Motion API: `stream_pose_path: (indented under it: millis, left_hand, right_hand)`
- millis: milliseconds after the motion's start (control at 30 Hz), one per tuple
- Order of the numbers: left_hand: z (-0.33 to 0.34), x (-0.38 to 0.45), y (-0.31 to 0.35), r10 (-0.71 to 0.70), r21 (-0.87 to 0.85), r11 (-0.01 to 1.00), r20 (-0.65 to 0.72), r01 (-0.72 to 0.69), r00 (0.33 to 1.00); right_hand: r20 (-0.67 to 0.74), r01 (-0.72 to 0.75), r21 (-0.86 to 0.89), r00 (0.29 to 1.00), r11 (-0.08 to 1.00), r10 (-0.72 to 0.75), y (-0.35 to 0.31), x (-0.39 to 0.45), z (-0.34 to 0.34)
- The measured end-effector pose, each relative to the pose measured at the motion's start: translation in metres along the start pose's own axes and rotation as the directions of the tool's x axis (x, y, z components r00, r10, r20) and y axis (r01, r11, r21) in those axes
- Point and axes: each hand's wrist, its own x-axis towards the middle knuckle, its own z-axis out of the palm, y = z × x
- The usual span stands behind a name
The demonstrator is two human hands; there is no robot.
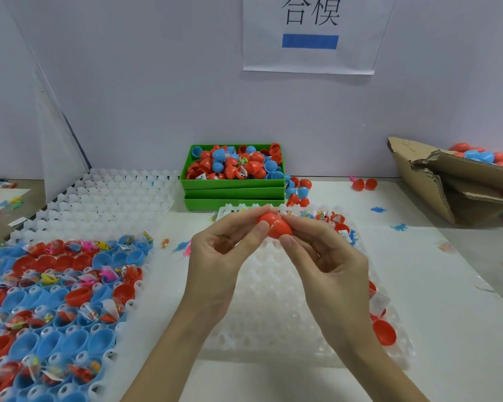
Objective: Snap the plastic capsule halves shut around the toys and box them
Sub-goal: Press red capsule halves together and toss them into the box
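Note:
A red capsule (276, 226) is held up at the centre of the view, its two halves meeting at a seam. My left hand (221, 256) pinches its left half between thumb and fingers. My right hand (325, 259) pinches its right half the same way. Under my hands lies a white cell tray (273, 300), with a few red halves (384, 332) at its right edge. A cardboard box (447, 184) at the far right holds red and blue capsules.
A white tray at the left (55, 300) is full of blue and red halves, many holding bagged toys. A stack of empty white trays (108, 195) sits behind it. A green bin (233, 181) of loose halves stands at the back centre. Small toys (398, 227) lie scattered on the table.

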Motion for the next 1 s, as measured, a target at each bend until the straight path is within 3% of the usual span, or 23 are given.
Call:
stream_pose_path:
  millis: [167, 633, 867, 1000]
  left_hand:
    - [0.0021, -0.0003, -0.0008, 0.014, -0.003, 1.000, -0.011, -0.014, 1.000]
    - [0.0013, -0.0011, 0.0019, 0.032, 0.084, 0.996, -0.036, -0.029, 0.999]
    - [0.0044, -0.0011, -0.0014, -0.044, 0.022, 0.999, -0.092, 0.046, 0.995]
    - [0.0084, -0.0028, -0.0064, -0.105, -0.055, 0.994, -0.134, 0.098, 0.985]
  right_hand:
    - [-0.024, -0.040, 0.002, 0.999, 0.999, 0.040, -0.0015, 0.0008, -0.0011]
    - [0.049, 0.066, -0.092, 0.997, 0.994, -0.062, 0.0020, 0.0007, -0.0022]
    - [0.061, 0.105, -0.190, 0.994, 0.976, -0.095, 0.0040, 0.0024, -0.0046]
    - [0.049, 0.013, -0.197, 0.999, 0.980, -0.003, 0.0055, -0.0001, -0.0017]
